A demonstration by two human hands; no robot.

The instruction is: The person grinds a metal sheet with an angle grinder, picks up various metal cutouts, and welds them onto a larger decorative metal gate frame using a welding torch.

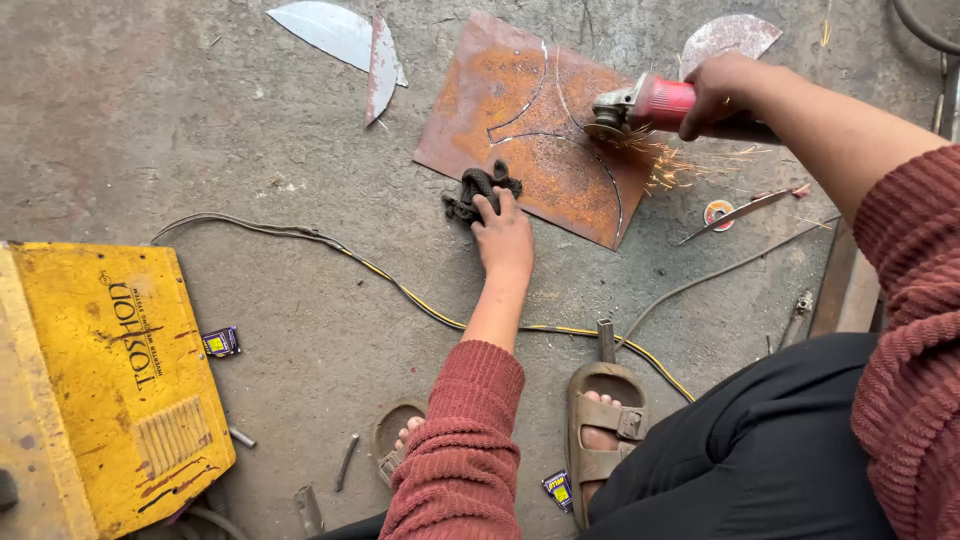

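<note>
A rusty steel sheet (510,95) lies flat on the concrete floor, with curved cut lines through it. My right hand (728,92) grips a red angle grinder (640,105) whose disc touches the sheet's right part, and orange sparks (675,165) fly toward me. My left hand (503,238) presses a dark bunched rag (478,188) onto the sheet's near edge. Both arms wear red knit sleeves.
A yellow box-shaped machine (95,385) stands at the left. A yellow-and-black cable (400,290) runs across the floor. Cut curved metal pieces (345,35) lie at the top, another offcut (728,38) beside the grinder. My sandalled feet (600,430) and small scraps sit near the bottom.
</note>
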